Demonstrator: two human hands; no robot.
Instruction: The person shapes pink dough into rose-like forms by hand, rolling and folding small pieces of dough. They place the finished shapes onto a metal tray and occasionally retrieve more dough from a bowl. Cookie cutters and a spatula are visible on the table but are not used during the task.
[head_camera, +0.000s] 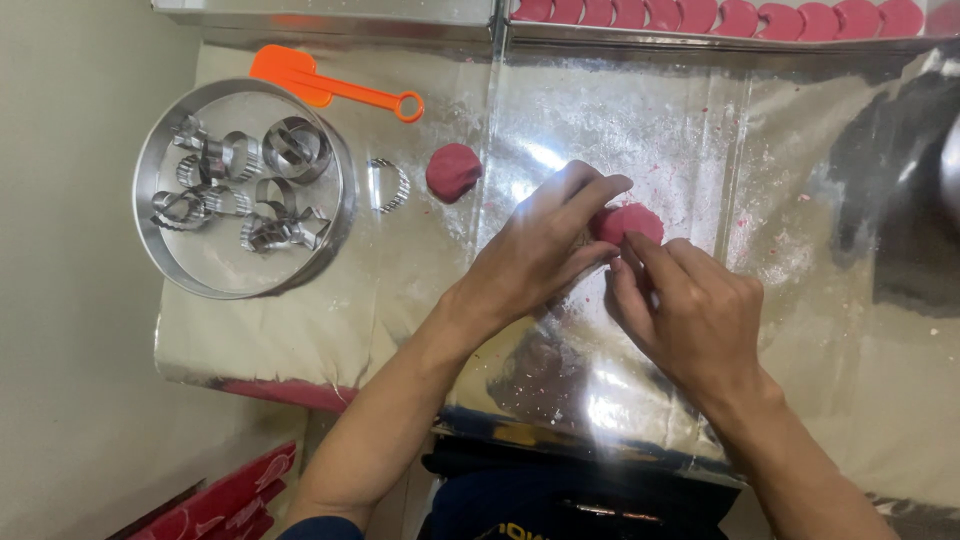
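A flat round piece of pink-red dough (632, 219) lies on a shiny foil-covered work surface (620, 120). My left hand (545, 245) curls around its left side, fingers touching its edge. On the near right side of the same piece, the fingertips of my right hand (690, 310) press in. A second lump of pink dough (453, 171) sits apart to the left, with a fluted metal cutter (389, 186) beside it.
A round metal tin (170, 262) at the left holds several metal cookie cutters. An orange plastic scraper (322, 84) lies behind it. A tray (700, 40) at the back edge carries a row of shaped pink dough pieces. Red packaging (225, 500) lies below left.
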